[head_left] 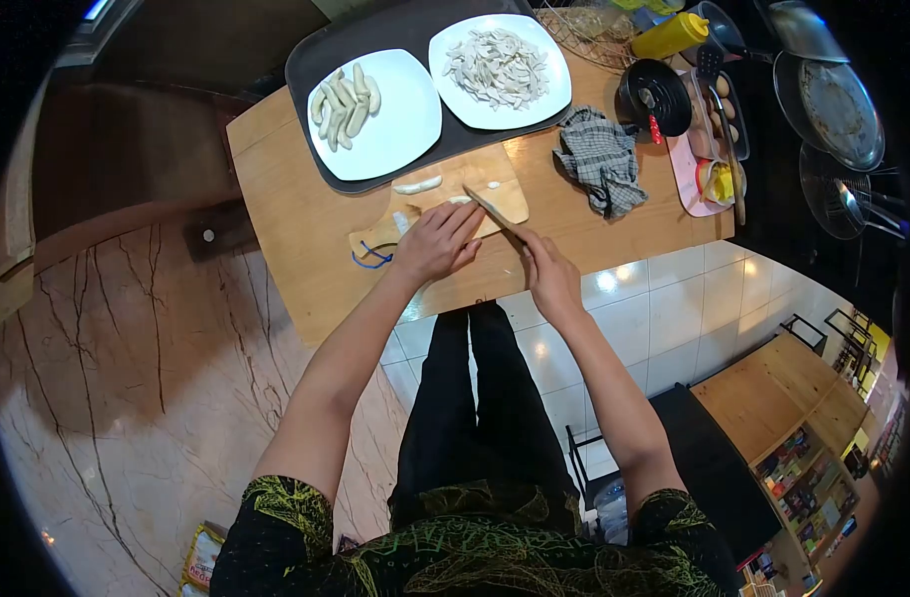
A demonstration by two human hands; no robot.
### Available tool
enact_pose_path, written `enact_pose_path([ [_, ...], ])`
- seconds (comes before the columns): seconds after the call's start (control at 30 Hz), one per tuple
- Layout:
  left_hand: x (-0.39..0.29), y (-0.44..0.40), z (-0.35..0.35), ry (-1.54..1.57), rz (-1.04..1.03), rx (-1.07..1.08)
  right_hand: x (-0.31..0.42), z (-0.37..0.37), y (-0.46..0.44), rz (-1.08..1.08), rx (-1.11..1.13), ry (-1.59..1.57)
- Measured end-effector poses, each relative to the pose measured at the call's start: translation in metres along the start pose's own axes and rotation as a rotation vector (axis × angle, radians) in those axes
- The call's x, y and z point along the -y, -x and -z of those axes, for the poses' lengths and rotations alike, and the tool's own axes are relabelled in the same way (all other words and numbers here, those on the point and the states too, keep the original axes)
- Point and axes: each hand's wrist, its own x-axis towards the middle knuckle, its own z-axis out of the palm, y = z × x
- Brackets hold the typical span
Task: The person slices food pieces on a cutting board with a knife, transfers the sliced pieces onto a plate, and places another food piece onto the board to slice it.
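My right hand (548, 271) grips a knife (493, 210) by its handle, the blade angled up and left over a wooden cutting board (510, 189). The fingers of my left hand (441, 239) press down on the board beside the blade. They hold a pale finger-shaped piece, mostly hidden, with a white edge showing at the fingertips. Farther up the board lie another pale long piece (418, 185) and a small white bit (493, 184). A blue cord (372, 261) loops at the board's left end.
Behind the board, a dark tray (306, 70) carries a white plate (400, 124) with several whole pale pieces and a second plate (554, 95) heaped with thin slices. Rightward are a checked cloth (602, 164), a black bowl (664, 85), a yellow bottle (671, 36) and eggs (726, 109).
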Motion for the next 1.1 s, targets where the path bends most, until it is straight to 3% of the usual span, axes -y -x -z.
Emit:
enact_pose_path([
  [1.1, 0.001, -0.001, 0.0, 0.031, -0.007, -0.012, -0.011, -0.008, 0.009, 0.065, -0.052, 0.183],
])
